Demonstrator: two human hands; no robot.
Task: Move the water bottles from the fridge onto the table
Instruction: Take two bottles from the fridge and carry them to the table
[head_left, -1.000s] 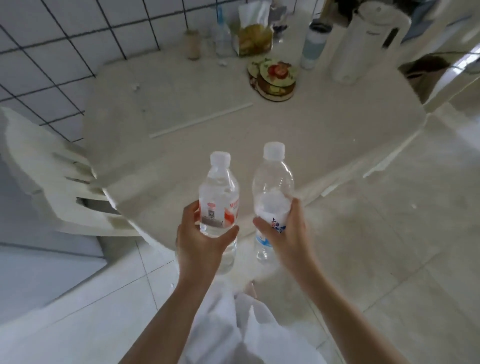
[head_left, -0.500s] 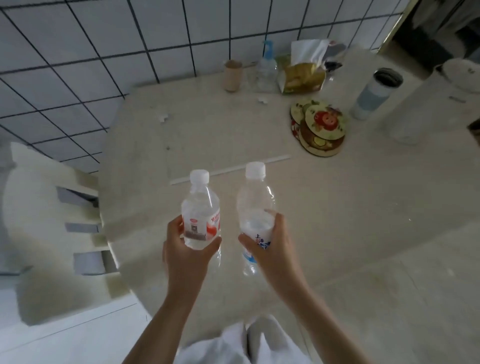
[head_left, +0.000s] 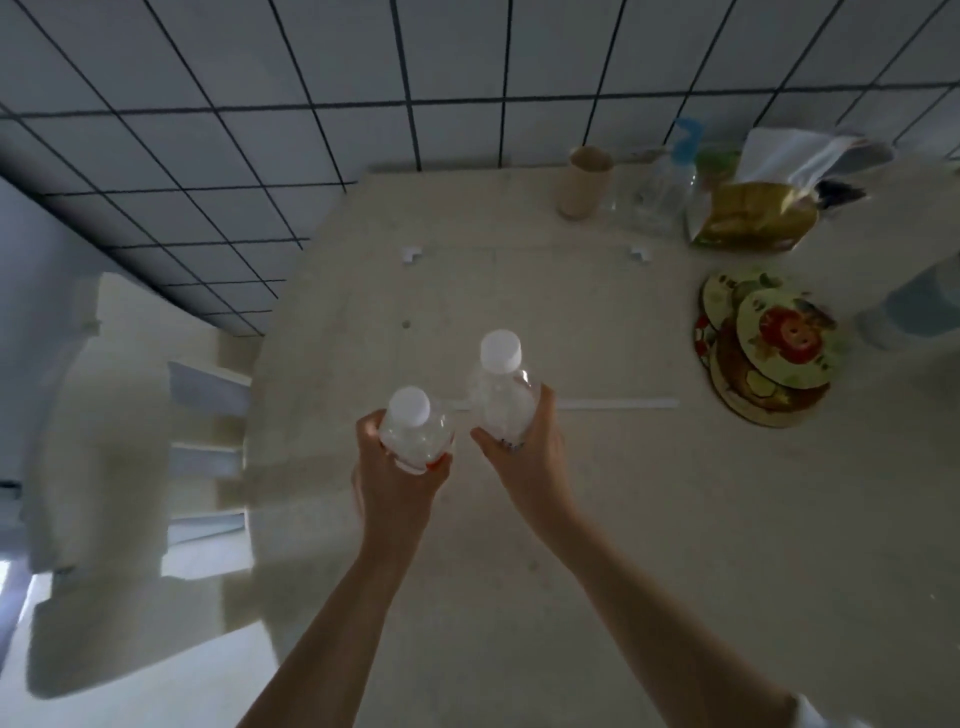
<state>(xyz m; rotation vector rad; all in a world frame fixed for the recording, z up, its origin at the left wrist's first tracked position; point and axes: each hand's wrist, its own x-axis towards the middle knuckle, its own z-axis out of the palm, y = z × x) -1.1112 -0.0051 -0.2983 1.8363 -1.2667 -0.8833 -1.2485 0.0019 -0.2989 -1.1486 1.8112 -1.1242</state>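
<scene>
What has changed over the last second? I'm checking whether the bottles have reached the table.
Both hands carried their bottles forward, from short of the table's edge to over the table. The left hand grips the red-labelled bottle, the right hand the blue-labelled bottle; neither let go. Coasters stayed put.

both bottle bases are hidden under the left hand (head_left: 397, 475) and right hand (head_left: 524, 452), so contact with the table (head_left: 675, 519) can't be told. at its right edge a pale cup (head_left: 914, 306) is cut off; the chair (head_left: 119, 452) is blurred.
</scene>
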